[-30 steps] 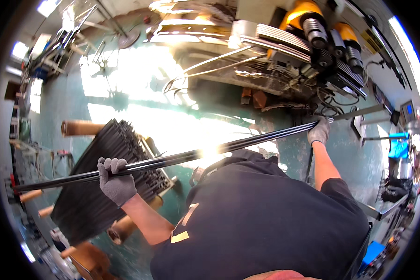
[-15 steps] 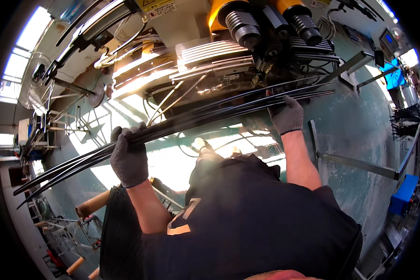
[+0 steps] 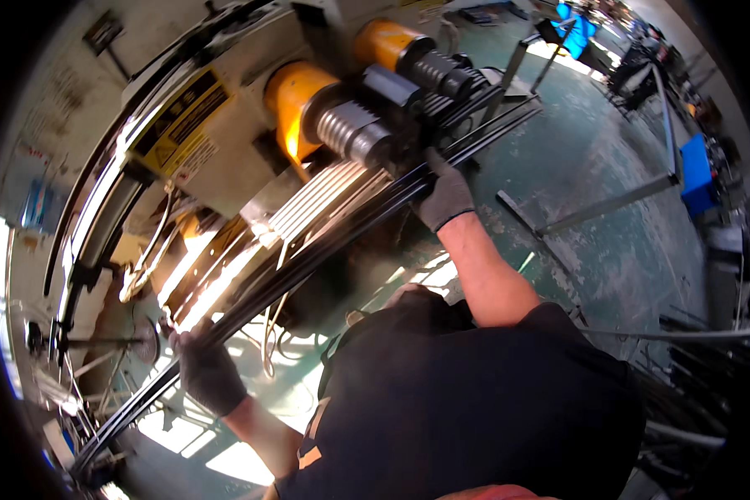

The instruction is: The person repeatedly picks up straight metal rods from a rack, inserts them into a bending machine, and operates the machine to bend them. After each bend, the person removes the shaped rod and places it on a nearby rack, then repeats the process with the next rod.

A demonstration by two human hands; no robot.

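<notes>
Black rods [image 3: 312,257] slant in front of the machine [image 3: 240,162], with left hand [image 3: 208,373] and right hand [image 3: 446,197] both curled around them.

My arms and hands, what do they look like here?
Your left hand and right hand wear dark grey fabric gloves ending at the wrist. Both forearms are bare below a dark short-sleeved shirt with a pale orange angular marking near its left sleeve.

Bunched dark rods [image 3: 317,255], too blurred to count, hide part of your right hand [image 3: 447,196] as your black shirt [image 3: 475,408] runs off the lower edge.
</notes>
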